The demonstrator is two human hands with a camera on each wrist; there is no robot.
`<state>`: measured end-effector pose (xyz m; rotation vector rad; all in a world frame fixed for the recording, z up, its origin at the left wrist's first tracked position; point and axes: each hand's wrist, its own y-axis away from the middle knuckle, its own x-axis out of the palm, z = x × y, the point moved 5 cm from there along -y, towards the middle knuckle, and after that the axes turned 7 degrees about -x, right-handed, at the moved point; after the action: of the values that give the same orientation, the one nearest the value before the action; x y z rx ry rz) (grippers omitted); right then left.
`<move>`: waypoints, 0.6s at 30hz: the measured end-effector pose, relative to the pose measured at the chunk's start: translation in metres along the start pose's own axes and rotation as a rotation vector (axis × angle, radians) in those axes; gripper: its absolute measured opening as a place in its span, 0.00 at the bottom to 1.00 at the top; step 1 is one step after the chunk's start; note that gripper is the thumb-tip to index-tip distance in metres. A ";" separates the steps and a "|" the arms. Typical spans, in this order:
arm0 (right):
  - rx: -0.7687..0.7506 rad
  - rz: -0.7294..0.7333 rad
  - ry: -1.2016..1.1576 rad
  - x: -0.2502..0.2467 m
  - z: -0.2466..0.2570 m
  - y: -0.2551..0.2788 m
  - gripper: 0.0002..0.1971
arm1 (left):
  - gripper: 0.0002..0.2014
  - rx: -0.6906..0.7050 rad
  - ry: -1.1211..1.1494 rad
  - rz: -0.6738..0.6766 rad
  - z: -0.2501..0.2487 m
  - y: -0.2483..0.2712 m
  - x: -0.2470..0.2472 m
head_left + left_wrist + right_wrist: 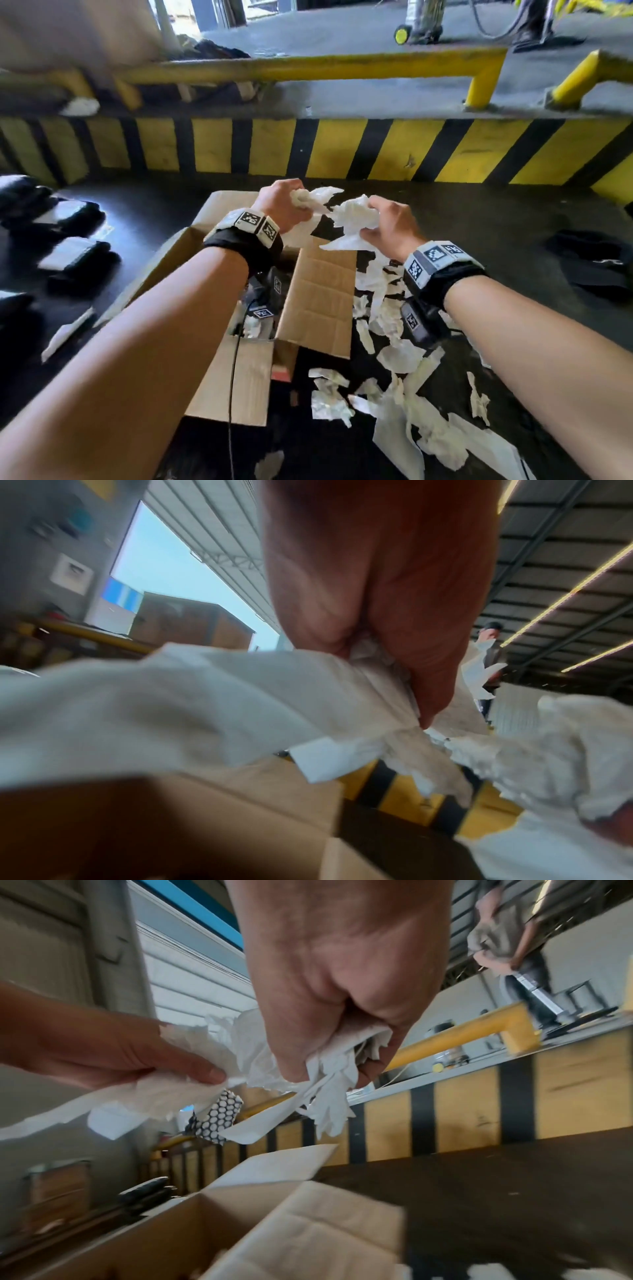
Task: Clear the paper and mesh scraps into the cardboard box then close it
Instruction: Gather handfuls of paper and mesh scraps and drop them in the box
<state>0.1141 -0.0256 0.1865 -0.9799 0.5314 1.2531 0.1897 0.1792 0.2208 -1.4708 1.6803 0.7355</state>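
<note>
My left hand (281,205) grips a wad of white paper (308,198) above the far end of the open cardboard box (322,298). Just to its right, my right hand (390,222) clutches another crumpled white bundle (352,216). The right wrist view shows that hand (335,1001) fisted round paper strips (329,1096), with a black dotted mesh piece (219,1121) hanging below the left hand (120,1053). The box (308,1231) stands open beneath. Several white scraps (397,356) lie on the dark floor right of the box. A few pieces (253,327) sit inside it.
A yellow-and-black striped kerb (342,150) and a yellow rail (308,65) run behind the box. Black bundles (68,219) lie on the floor at left, and a black item (596,260) at right. A person (514,947) stands far off.
</note>
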 end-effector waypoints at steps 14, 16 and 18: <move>0.092 0.323 -0.131 0.197 0.123 -0.026 0.38 | 0.19 -0.237 -0.171 0.033 0.232 0.044 -0.034; 0.080 0.360 -0.143 0.203 0.124 -0.026 0.45 | 0.25 -0.271 -0.135 0.070 0.247 0.043 -0.023; 0.063 0.368 -0.166 0.204 0.124 -0.025 0.46 | 0.33 -0.297 -0.131 0.121 0.257 0.044 -0.016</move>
<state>0.1723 0.1882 0.0950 -0.7358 0.6349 1.6197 0.1917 0.4073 0.0937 -1.4904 1.6208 1.1635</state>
